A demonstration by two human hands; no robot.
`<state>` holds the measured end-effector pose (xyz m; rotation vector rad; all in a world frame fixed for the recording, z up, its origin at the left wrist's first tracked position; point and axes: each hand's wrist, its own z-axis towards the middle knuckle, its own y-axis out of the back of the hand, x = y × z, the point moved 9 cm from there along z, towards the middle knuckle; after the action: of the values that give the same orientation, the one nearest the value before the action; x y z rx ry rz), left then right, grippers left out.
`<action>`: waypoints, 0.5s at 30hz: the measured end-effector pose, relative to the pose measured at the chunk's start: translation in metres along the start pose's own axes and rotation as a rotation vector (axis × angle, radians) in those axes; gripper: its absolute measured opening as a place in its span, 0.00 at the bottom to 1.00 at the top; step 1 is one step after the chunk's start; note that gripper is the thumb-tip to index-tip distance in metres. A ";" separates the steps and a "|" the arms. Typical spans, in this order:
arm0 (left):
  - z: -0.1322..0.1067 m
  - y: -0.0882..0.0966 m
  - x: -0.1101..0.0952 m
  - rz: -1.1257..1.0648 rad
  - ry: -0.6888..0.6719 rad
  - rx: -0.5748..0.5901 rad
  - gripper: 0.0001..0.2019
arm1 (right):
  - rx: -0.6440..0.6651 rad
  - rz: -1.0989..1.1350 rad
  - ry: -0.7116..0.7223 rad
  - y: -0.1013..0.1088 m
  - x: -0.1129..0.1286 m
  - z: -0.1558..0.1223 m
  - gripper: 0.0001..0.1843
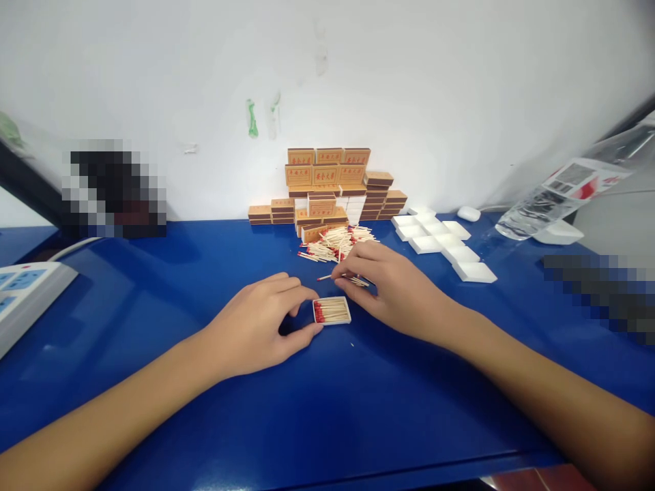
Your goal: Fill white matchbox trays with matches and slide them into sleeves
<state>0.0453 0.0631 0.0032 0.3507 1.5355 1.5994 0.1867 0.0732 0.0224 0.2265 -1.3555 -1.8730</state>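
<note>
A white matchbox tray [350,318] lies on the blue table, filled with red-headed matches [331,310] whose heads face left. My left hand [263,320] grips the tray's left end between thumb and fingers. Just behind and right of the tray, my right hand [379,283] has its fingers closed on matches [355,279]; one match points left from the fingertips, its red head showing. Beyond that hand is a loose heap of matches [332,244], partly hidden by it.
Stacked brown matchboxes [326,175] stand against the wall. White trays [430,244] lie at the right, near a plastic bottle [568,179] and a small white case [469,213]. A power strip [35,293] sits at the left. The table's front edge [434,470] is below.
</note>
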 end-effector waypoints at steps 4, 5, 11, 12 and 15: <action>0.000 0.000 0.000 0.006 0.000 0.005 0.11 | 0.014 -0.103 0.001 -0.009 -0.012 0.009 0.07; 0.000 0.000 0.000 0.005 0.002 0.004 0.12 | 0.033 -0.095 -0.007 -0.012 -0.015 0.012 0.06; 0.000 0.000 0.002 0.024 0.018 0.005 0.12 | 0.088 -0.129 0.017 -0.020 -0.017 0.020 0.09; 0.000 0.000 0.003 0.026 0.021 0.006 0.12 | 0.095 -0.136 0.019 -0.020 -0.017 0.019 0.09; 0.001 0.001 0.003 0.024 0.018 0.010 0.12 | 0.100 -0.130 0.015 -0.017 -0.018 0.017 0.10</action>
<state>0.0438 0.0654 0.0029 0.3622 1.5586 1.6181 0.1807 0.0998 0.0093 0.3866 -1.4562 -1.9077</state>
